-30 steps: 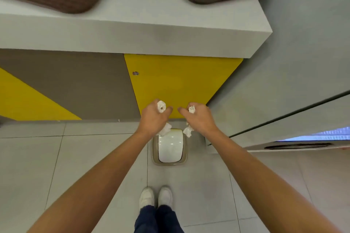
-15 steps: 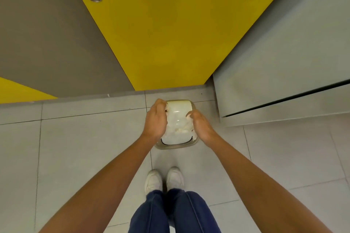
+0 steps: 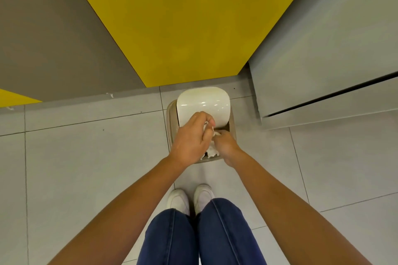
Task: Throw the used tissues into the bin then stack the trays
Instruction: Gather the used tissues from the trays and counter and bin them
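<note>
Our left hand (image 3: 191, 139) pinches crumpled tissues (image 3: 207, 128) in curled fingers at the white lid (image 3: 203, 102) of the bin (image 3: 171, 118). Our right hand (image 3: 226, 145) curls beside it at the gap under the lid, though we cannot tell whether it grips anything. We judge the binning step nearly done: next we let the tissues drop inside, then find the trays, which are out of sight.

Small beige bin (image 3: 170, 122) upright on floor tiles (image 3: 97, 157), white swing lid (image 3: 202, 101) tipped open. Crumpled white tissues (image 3: 212, 152) bunched at bin's opening.
</note>
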Demonstrator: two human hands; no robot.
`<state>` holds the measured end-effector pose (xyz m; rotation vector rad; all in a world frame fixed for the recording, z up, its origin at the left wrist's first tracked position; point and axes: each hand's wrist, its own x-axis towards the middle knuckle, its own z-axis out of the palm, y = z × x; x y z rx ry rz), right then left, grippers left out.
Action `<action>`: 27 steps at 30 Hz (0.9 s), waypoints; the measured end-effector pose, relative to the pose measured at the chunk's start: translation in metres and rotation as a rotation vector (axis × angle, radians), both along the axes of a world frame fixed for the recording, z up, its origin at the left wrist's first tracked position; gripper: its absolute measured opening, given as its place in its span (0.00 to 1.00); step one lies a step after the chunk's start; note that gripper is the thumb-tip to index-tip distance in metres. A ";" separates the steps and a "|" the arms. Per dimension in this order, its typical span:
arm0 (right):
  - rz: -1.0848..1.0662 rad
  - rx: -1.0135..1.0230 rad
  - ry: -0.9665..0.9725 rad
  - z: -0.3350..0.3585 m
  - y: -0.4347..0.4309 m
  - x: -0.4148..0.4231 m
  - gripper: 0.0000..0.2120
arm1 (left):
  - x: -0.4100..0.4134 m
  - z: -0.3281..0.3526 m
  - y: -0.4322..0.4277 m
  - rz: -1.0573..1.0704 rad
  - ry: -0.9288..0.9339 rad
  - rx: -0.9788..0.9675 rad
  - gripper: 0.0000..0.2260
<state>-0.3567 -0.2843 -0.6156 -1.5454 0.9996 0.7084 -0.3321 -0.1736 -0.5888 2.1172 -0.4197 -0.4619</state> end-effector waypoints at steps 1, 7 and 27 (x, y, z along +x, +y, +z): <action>-0.027 0.018 0.004 -0.001 -0.001 0.002 0.10 | -0.001 -0.004 0.000 -0.051 -0.035 0.030 0.16; -0.144 0.152 0.010 -0.008 -0.007 0.006 0.14 | -0.001 -0.026 -0.003 -0.301 -0.299 0.271 0.15; -0.131 0.151 -0.014 -0.005 -0.013 -0.001 0.20 | -0.007 -0.072 -0.020 -0.874 -0.509 0.869 0.23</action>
